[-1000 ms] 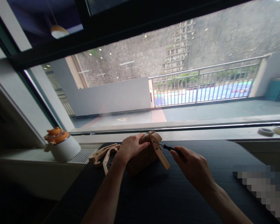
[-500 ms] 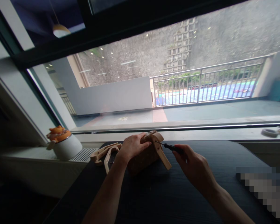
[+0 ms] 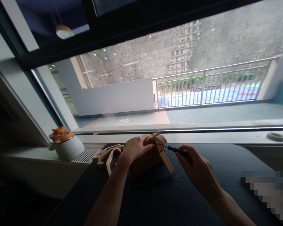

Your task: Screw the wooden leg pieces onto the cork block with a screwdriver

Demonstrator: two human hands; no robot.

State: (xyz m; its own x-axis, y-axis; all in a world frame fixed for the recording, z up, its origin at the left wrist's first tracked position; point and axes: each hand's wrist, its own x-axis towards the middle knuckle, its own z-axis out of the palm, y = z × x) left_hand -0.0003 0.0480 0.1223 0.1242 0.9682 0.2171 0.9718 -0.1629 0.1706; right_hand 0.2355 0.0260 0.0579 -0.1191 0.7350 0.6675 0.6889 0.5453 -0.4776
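Note:
My left hand [image 3: 136, 149] lies over the top of a brown, box-shaped piece [image 3: 145, 163], gripping its upper edge with the fingers. Against that piece's right end sits a pale, curved wooden part [image 3: 165, 157] with small dark holes, one end slanting down towards the table. In my right hand [image 3: 198, 164] is a screwdriver [image 3: 176, 150] with a black handle, closed in the fingers. Its thin shaft points left, and the tip meets the wooden part near an upper hole. Whether a screw sits there is too small to tell.
More curved wooden parts [image 3: 108, 153] lie on the dark table [image 3: 153, 201] left of my left hand. A white pot with an orange lid [image 3: 69, 147] stands on the sill. A roll of tape [image 3: 275, 136] is at far right, above a blurred-out flat object [image 3: 269, 194].
The camera view has shifted slightly. Both hands keep their grips, and the screwdriver tip stays at the wooden part, its handle tilted a little differently.

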